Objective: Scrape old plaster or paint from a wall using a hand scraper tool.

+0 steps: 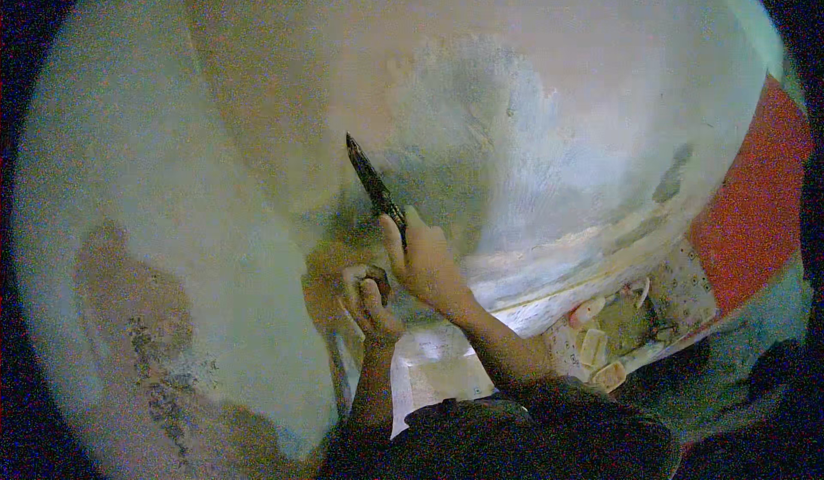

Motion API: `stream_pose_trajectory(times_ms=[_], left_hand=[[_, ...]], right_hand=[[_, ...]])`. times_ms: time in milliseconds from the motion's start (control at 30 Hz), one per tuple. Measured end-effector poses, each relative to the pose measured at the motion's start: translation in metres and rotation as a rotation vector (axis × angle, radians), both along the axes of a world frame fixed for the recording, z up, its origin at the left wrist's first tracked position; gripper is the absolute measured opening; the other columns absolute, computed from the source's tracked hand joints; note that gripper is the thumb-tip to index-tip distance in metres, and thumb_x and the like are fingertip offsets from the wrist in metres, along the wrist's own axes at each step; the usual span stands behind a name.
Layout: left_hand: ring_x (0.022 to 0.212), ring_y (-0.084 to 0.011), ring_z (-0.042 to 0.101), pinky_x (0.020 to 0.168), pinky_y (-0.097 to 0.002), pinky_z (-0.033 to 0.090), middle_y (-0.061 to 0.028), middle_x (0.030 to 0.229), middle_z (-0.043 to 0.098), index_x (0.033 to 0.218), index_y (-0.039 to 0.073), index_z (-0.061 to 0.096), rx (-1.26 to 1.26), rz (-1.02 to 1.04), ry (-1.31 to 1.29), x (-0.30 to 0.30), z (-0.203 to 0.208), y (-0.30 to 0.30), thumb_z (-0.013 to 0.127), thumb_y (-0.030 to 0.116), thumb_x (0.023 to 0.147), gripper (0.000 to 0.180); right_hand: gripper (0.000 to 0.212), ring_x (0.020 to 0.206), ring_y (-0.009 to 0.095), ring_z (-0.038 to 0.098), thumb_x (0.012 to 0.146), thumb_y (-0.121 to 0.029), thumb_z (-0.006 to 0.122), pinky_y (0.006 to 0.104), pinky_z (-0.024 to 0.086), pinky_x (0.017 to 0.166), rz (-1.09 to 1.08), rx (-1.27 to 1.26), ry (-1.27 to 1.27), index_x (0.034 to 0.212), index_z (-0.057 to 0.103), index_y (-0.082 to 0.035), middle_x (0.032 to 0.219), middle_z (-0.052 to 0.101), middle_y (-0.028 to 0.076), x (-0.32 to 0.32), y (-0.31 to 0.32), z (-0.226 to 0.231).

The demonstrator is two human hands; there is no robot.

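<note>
My right hand (427,259) is closed round the lower end of a slim black pointed tool (370,173). The tool slants up and to the left, its tip in front of a pale, stained wall (549,76). Its exact kind is not clear, and I cannot tell whether the tip touches the wall. Just below and to the left, my left hand (371,306) is curled up with its fingers bent inward. Something dark shows at those fingers, too dim to name. The two hands are close but apart.
At the lower right a pale speckled ledge (697,295) bears several small things, among them a yellowish block (593,348) and a red and white item (587,312). A red panel (755,188) stands beyond it. Brown stains mark the left wall (142,287).
</note>
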State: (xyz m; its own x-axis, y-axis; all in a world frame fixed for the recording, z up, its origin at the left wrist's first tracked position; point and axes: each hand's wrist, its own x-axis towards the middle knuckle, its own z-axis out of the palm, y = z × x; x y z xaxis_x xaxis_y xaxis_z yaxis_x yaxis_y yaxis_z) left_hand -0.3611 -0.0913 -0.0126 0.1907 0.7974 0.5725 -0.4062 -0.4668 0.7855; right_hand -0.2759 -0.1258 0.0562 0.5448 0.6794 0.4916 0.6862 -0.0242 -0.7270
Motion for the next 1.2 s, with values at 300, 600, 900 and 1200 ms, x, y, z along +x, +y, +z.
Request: stream_pose_trajectory(times_ms=[300,600,900,1200], left_hand=[[0.059,-0.009,0.037,0.052,-0.0216,0.03,-0.0013,0.065,0.041,0.077,0.007,0.044,-0.081,-0.024,-0.05,0.0,-0.019,0.011,0.04,0.028,0.086,0.023],[0.054,-0.0086,0.035,0.05,-0.0218,0.029,-0.002,0.064,0.042,0.074,0.007,0.043,-0.066,0.021,-0.014,-0.002,-0.015,0.002,0.04,0.029,0.087,0.026],[0.054,-0.0091,0.035,0.048,-0.0218,0.027,-0.0016,0.063,0.042,0.074,0.008,0.041,0.01,0.017,-0.022,0.0,-0.005,0.001,0.038,0.03,0.088,0.027],[0.056,-0.0102,0.035,0.051,-0.024,0.029,-0.003,0.064,0.041,0.075,0.007,0.041,0.1,-0.009,0.007,-0.003,0.002,-0.007,0.037,0.026,0.087,0.022]], right_hand=[[0.026,0.052,0.041,0.051,0.089,-0.025,0.046,0.0448,0.038,0.047,-0.133,0.046,0.059,0.082,0.047,0.0,0.058,0.053,0.022,0.017,-0.029,-0.035],[0.028,0.051,0.042,0.052,0.089,-0.025,0.046,0.0465,0.039,0.046,-0.111,0.045,-0.045,0.08,0.047,0.002,0.056,0.053,0.022,0.002,-0.021,-0.008],[0.027,0.054,0.041,0.053,0.089,-0.026,0.046,0.0464,0.04,0.049,-0.102,0.135,-0.009,0.083,0.048,0.001,0.06,0.054,0.022,-0.005,0.003,-0.027],[0.027,0.046,0.038,0.051,0.089,-0.026,0.047,0.0428,0.039,0.043,-0.146,0.147,-0.071,0.081,0.047,0.0,0.054,0.052,0.02,0.009,-0.027,-0.04]])
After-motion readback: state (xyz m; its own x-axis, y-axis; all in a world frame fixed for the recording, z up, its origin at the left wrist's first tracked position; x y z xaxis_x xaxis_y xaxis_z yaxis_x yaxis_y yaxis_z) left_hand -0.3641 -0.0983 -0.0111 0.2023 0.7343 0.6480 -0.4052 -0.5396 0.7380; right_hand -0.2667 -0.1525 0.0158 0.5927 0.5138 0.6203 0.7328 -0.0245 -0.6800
